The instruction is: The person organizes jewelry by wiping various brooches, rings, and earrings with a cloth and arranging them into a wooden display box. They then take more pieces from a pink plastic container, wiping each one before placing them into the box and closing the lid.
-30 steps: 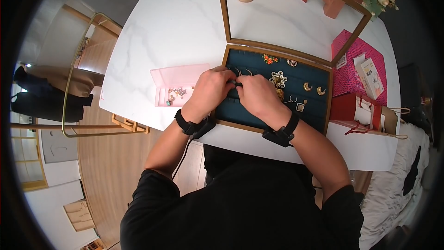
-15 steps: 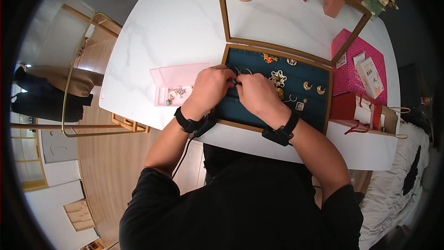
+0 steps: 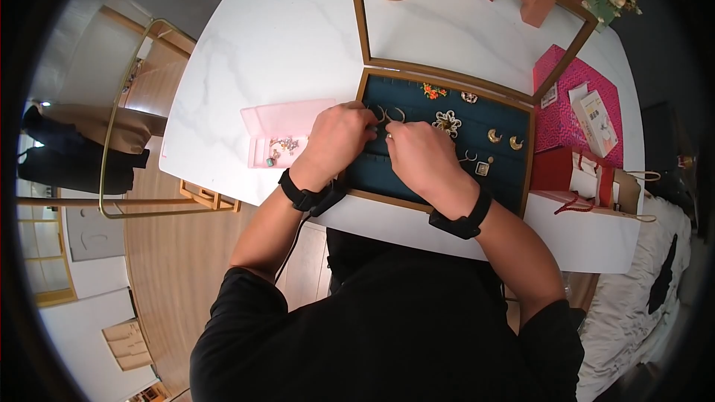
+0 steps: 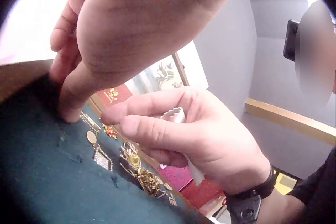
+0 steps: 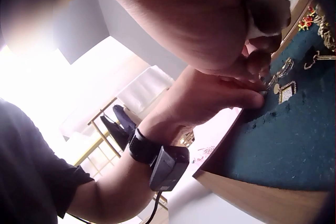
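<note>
My left hand [image 3: 339,138] is at the left side of the teal-lined jewellery case [image 3: 439,203], its fingertips on the lining near the frame. Close to its right, my right hand [image 3: 424,152] hovers over the lining, thumb and index tips near each other. Tucked in its curled fingers is a white piece with a scalloped edge [image 4: 173,115]; its kind is not plain. Below the fingers lies a drop earring [image 4: 102,157] with a rhinestone frame, also beside the left thumb in the right wrist view. Curved earrings [image 3: 398,114] sit just beyond the fingertips.
The case's glazed lid [image 3: 363,15] stands raised behind. A flower-shaped brooch [image 3: 447,123] and gold earrings [image 3: 515,143] lie right. An open pink box [image 3: 261,123] with small jewellery stands left. A red paper bag [image 3: 555,171] is at the right.
My right hand has drawn slightly right and away from my left, so their fingertips are now apart and more of the curved earrings shows. My left hand stays nearly in place.
</note>
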Demonstrator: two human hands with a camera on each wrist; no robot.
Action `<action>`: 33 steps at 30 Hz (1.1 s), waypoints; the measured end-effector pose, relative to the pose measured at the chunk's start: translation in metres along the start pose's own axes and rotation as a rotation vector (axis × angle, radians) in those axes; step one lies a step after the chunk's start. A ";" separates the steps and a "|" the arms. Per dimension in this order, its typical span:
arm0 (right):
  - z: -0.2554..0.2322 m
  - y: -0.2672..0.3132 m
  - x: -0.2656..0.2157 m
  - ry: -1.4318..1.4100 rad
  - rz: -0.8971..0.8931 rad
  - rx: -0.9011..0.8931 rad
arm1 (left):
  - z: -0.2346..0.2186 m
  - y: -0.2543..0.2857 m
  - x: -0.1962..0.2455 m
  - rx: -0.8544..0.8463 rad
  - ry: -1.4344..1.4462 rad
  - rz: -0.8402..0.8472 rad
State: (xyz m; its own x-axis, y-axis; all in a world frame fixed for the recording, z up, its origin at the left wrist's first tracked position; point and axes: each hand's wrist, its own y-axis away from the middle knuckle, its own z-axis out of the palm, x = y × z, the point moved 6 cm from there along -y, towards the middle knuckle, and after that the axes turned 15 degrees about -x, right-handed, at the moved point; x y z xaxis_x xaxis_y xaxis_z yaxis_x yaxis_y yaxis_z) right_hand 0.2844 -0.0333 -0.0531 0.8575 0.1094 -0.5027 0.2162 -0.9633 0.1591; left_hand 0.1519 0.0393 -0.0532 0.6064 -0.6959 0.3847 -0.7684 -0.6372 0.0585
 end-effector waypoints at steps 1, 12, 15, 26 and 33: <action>-0.001 0.002 -0.001 0.002 -0.017 0.010 | 0.000 0.000 0.000 0.002 -0.001 -0.002; 0.002 0.010 0.001 -0.020 -0.034 -0.001 | 0.000 -0.003 0.000 -0.015 0.028 0.018; 0.002 0.011 0.002 -0.024 -0.034 0.004 | 0.000 -0.003 0.000 -0.015 0.039 0.034; 0.004 0.012 0.004 -0.029 -0.028 -0.003 | -0.001 -0.001 0.000 -0.008 0.044 0.042; 0.001 0.021 0.007 -0.049 -0.024 0.007 | -0.004 0.002 0.005 -0.005 0.005 0.046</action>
State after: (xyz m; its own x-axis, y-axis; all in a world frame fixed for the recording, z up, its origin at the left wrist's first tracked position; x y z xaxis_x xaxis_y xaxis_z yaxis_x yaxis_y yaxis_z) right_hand 0.2942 -0.0525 -0.0536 0.8278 0.1207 -0.5478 0.2334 -0.9621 0.1408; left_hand 0.1528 0.0358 -0.0476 0.5697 -0.7225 0.3917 -0.7963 -0.6032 0.0455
